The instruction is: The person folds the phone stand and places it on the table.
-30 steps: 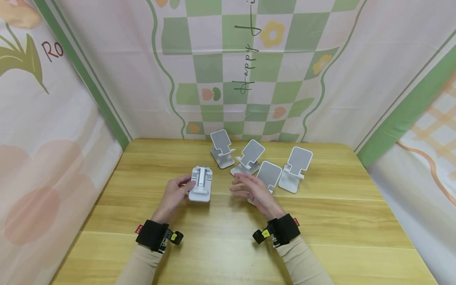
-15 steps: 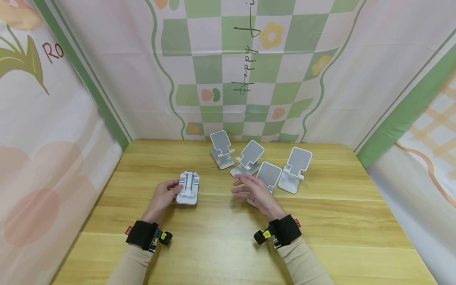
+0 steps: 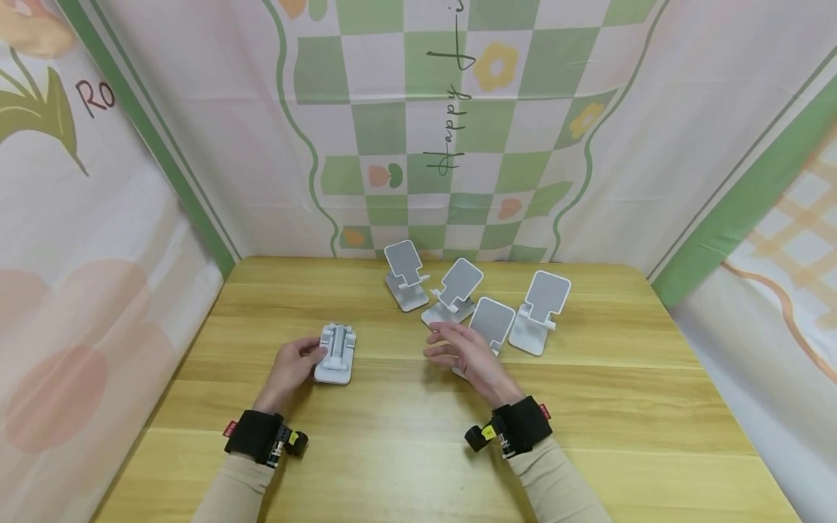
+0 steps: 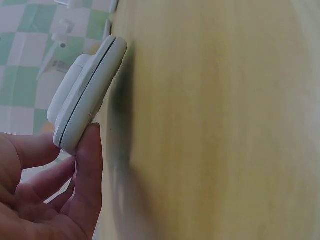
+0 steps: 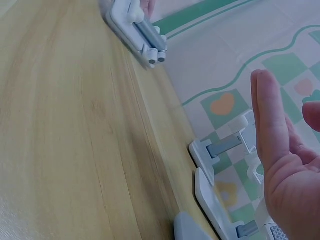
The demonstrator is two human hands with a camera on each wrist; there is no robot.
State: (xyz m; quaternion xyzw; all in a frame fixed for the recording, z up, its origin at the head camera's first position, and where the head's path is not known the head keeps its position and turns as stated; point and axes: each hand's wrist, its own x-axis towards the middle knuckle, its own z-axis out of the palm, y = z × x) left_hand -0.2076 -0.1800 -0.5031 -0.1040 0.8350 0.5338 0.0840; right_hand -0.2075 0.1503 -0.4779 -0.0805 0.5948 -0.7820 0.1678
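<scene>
A: While the folded stand (image 3: 336, 354) lay flat on the table (image 3: 405, 436), what gripped it?
B: The left hand (image 3: 290, 367) pinched its edge; the right hand (image 3: 467, 356) hovered released, fingers relaxed.

Wooden table (image 3: 588, 407), checkered cloth backdrop (image 3: 392, 131)
</scene>
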